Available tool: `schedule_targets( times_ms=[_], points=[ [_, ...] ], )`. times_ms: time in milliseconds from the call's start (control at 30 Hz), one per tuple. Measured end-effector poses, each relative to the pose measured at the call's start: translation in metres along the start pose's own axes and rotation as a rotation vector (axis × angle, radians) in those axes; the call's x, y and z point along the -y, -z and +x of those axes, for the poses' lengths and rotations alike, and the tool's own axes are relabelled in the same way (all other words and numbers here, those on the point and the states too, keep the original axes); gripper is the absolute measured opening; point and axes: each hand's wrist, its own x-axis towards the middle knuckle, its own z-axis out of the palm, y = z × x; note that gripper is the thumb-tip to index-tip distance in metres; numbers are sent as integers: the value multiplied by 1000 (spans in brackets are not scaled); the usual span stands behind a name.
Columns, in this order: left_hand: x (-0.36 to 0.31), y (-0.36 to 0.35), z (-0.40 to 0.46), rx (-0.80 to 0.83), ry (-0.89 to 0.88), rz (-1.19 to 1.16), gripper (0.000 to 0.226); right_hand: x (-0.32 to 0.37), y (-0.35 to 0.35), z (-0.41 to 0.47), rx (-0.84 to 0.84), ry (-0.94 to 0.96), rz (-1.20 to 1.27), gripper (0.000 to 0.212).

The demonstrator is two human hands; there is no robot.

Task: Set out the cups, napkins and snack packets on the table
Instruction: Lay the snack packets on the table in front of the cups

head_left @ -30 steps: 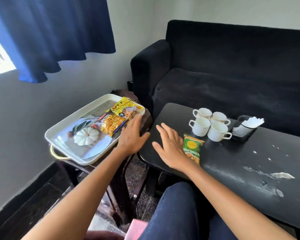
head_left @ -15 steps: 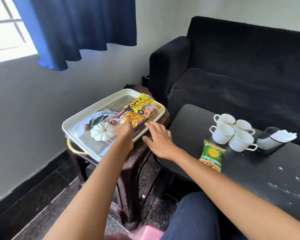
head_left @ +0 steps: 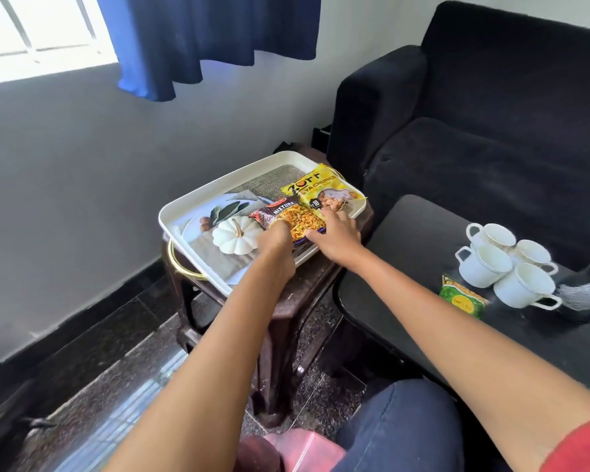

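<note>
A: Left hand (head_left: 276, 237) on the near-left corner of the mixture packet (head_left: 288, 218), fingers curled down onto it. Pinched or merely pressed?

B: Cannot tell; fingertips hidden behind the knuckles.

A: Right hand (head_left: 336, 233)?

B: At the right edge of the same packet, thumb against its near edge, fingers extended far toward the yellow soya chunks packet (head_left: 322, 192). Fingertips touching both. No closed grasp visible.

A: Location of both packets?

B: Inside the white tray (head_left: 184, 207), right half, overlapping; yellow one farther, leaning over the far-right rim. Tray seated on the dark side stool (head_left: 297, 294).

A: Items on the black table (head_left: 406, 233)?

B: Four white cups (head_left: 506, 264) clustered, touching. Green snack packet (head_left: 462, 296) just near-left of the cups. Napkin holder (head_left: 584, 291) right of the cups, partly cut by frame edge.
</note>
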Motion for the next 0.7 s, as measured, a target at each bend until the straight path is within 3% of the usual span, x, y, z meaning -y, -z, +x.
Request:
schedule_targets(
  times_ms=[100, 200, 367, 600, 700],
  points=[
    [-2, 2, -4, 3, 19, -49, 37, 5, 4, 0, -14, -34, 200, 45],
    [-5, 6, -5, 3, 25, -66, 3, 9, 6, -4, -5, -62, 454, 31],
    [-8, 8, -10, 47, 52, -123, 13, 11, 14, -18, -130, -52, 574, 14],
    [-14, -3, -28, 168, 7, -181, 7, 6, 35, -45, -375, 65, 586, 12],
    [-14, -6, -33, 295, 1, -116, 25, -1, 46, -64, -460, 129, 569, 11]
  ],
)
